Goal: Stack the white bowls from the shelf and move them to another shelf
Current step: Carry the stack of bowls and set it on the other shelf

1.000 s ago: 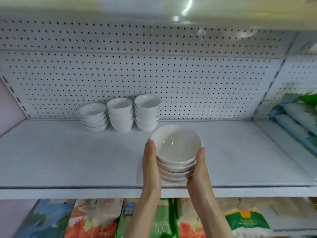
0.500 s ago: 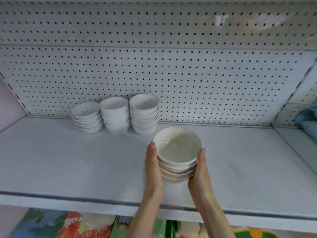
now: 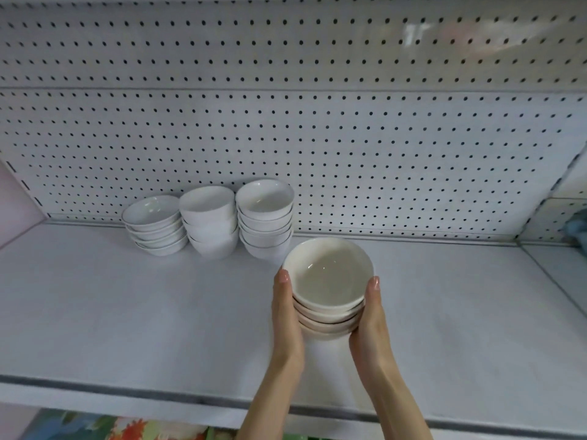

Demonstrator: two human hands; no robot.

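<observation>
White bowl stack [image 3: 328, 282] gripped between left hand [image 3: 286, 325] and right hand [image 3: 372, 331], fingers hidden behind.

Before me a white shelf [image 3: 127, 312] with a grey strip [image 3: 95, 387] along its front edge runs back to a white pegboard panel [image 3: 349, 138] dotted with dark holes, a pale pink wall [image 3: 16, 211] closing my left and a soft glare [image 3: 476, 36] high on the right.

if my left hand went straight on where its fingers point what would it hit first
Likely the rightmost back stack; the left hand, holding the carried bowls, points near its base, depth unclear.
</observation>
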